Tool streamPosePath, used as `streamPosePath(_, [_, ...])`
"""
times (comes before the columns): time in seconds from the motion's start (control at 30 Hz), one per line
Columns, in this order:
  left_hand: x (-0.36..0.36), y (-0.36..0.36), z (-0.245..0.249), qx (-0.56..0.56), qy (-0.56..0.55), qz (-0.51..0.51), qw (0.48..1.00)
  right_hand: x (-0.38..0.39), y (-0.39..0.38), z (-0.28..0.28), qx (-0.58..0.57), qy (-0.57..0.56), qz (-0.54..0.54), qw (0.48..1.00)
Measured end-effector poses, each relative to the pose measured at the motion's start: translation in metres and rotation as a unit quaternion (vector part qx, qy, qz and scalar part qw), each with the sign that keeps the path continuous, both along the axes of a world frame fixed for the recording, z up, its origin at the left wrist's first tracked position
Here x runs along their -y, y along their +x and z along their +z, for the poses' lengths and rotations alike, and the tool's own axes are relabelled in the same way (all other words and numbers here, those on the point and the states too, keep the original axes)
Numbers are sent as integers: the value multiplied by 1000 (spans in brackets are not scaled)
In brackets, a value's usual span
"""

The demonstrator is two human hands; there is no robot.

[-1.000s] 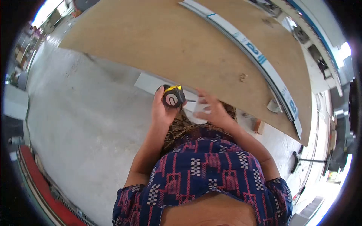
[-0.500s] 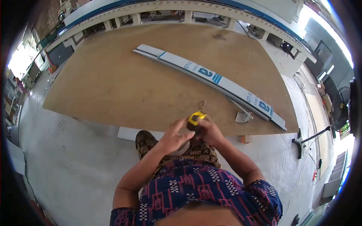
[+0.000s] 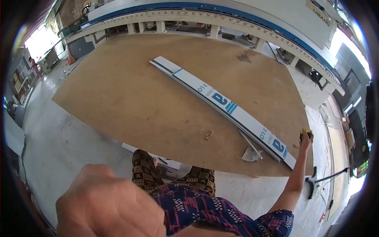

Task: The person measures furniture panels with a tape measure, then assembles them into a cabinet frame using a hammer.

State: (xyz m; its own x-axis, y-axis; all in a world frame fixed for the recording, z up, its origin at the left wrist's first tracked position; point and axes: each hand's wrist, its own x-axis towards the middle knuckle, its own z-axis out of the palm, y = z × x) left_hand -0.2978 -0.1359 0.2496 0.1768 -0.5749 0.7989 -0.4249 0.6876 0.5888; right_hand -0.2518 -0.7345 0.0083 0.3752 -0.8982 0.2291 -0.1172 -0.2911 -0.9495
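Close to the camera at the lower left, my left hand (image 3: 110,203) is curled and blurred; whatever its fingers hold, if anything, is hidden. Out at the right edge of the brown board (image 3: 118,91), my right hand (image 3: 306,139) grips a yellow and black tape measure (image 3: 303,135). Long white strips (image 3: 221,100) with blue lettering lie diagonally across the board, their near end just left of my right forearm. A small pale scrap (image 3: 251,154) and a thin rod (image 3: 249,143) rest beside the strips. A small curled tan bit (image 3: 209,135) lies left of them.
Behind the board runs a long white and blue machine (image 3: 177,16). To the right a fan stand (image 3: 312,185) rests on the floor, with cables (image 3: 325,118) behind it. Beneath the board's near edge is a white object (image 3: 171,164) by my knees. A person (image 3: 34,66) is far left.
My hands have moved apart: the right carried the tape measure to the board's right edge, and the left came up close to the camera. The view has shifted.
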Motion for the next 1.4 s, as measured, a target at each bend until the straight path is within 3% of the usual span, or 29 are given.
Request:
streamPosePath(0.1, [1,-9,10,-1,-1,5,1000,39,0,-34,-131,35,-84,987])
streamPosePath(0.17, [0,-16,15,-39,19,24,999,56,5,-65,-155,34,-140,977])
streamPosePath(0.23, [-2,-20,18,-77,39,40,995,40,7,-67,-154,72,-114,979])
streamPosePath(0.37, [-10,-18,30,-37,155,-33,987,39,19,-80,-199,103,-79,971])
streamPosePath(0.47, [-10,-20,35,45,184,-31,981,53,23,-80,-314,43,-95,944])
streamPosePath(0.5, [-11,-18,33,54,197,-30,978,32,17,-57,-304,75,-45,949])
streamPosePath(0.6, [-20,-20,16,52,250,-28,966,79,31,-100,-408,-76,-132,900])
streamPosePath(0.63, [-23,-20,6,52,274,-23,960,111,34,-133,-389,-92,-151,904])
streamPosePath(0.73, [-25,-15,-18,75,357,43,930,123,26,-123,-431,-84,70,896])
streamPosePath(0.8, [-16,-12,-14,184,397,274,857,126,31,-119,-414,-92,80,902])
streamPosePath(0.83, [-7,-10,-11,236,415,386,789,126,31,-116,-400,-98,66,909])
streamPosePath(0.9, [16,-3,-12,193,324,461,803,115,38,-101,-357,-115,56,925])
streamPosePath(1.07, [76,-1,27,245,403,414,779,43,50,-38,-222,-163,77,958])
streamPosePath(1.4, [139,-15,-30,357,534,301,705,-109,45,21,-43,-193,212,957])
